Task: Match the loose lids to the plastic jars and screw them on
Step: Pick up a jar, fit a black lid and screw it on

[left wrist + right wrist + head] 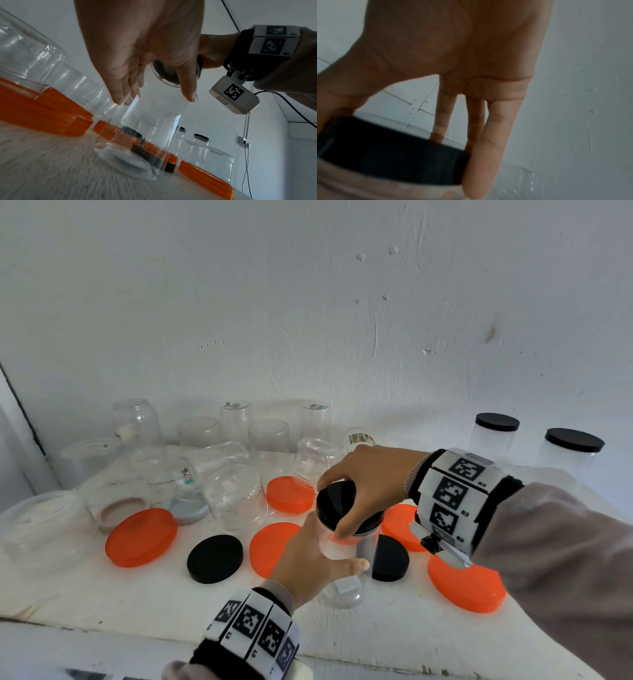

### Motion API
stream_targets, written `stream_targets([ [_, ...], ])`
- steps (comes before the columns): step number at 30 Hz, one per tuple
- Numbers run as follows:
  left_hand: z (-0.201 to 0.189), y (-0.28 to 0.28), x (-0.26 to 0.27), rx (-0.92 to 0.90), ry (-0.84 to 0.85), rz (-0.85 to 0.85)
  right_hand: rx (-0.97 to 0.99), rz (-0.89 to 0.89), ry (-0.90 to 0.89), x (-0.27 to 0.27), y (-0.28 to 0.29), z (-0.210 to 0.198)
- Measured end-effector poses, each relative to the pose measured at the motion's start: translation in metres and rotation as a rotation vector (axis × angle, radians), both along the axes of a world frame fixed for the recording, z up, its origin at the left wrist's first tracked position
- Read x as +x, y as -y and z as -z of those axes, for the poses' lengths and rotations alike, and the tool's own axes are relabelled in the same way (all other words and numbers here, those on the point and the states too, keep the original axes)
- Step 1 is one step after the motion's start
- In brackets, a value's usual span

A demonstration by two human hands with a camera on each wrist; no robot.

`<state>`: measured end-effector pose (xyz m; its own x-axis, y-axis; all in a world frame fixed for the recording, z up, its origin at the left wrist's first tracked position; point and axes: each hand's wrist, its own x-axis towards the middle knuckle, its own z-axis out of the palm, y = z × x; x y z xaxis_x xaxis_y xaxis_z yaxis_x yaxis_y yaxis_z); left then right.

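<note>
A clear plastic jar (342,573) stands upright near the front of the white table (137,601). My left hand (318,556) grips its body from the left, thumb across the front. A black lid (339,501) sits on the jar's mouth, and my right hand (363,484) grips its rim from above with thumb and fingers. The left wrist view shows the jar (145,135) from low down, with my left hand (150,97) wrapped round its upper part. In the right wrist view the black lid (393,155) lies between the thumb and the fingers (484,148).
Several upturned clear jars (236,498) crowd the back left. Loose orange lids (140,537) and black lids (215,558) lie around the held jar. Two jars with black lids (496,422) stand at the back right. The wall rises right behind.
</note>
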<state>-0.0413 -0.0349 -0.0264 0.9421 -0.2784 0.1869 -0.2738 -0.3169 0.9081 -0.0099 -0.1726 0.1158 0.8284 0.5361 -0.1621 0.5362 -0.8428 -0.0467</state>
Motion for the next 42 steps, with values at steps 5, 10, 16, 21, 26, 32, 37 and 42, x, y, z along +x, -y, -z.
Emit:
stream_targets([
  [5,-0.001,0.0,-0.001,0.041,0.004,-0.031,0.071,0.066,0.065,-0.003,-0.002,0.008],
  [10,-0.003,-0.002,-0.001,0.043,-0.004,-0.007,0.036,0.126,0.024,-0.006,-0.005,0.007],
  [16,-0.005,-0.003,-0.001,0.041,-0.012,0.021,-0.149,0.072,-0.074,-0.004,-0.009,-0.005],
  [21,-0.004,-0.001,-0.002,0.021,0.011,0.015,-0.114,0.048,0.01,-0.004,-0.008,-0.003],
  [26,-0.003,0.0,-0.002,0.039,0.012,-0.008,-0.084,0.085,0.069,-0.005,-0.007,0.003],
  [32,-0.001,-0.003,0.001,0.052,-0.01,-0.006,-0.113,0.157,0.101,-0.007,-0.01,0.005],
  [37,-0.004,-0.007,0.003,0.066,-0.019,0.047,-0.142,0.121,-0.111,-0.005,-0.007,-0.006],
  [42,-0.003,-0.004,0.001,0.034,0.005,0.035,-0.053,0.05,-0.032,-0.003,-0.001,-0.001],
])
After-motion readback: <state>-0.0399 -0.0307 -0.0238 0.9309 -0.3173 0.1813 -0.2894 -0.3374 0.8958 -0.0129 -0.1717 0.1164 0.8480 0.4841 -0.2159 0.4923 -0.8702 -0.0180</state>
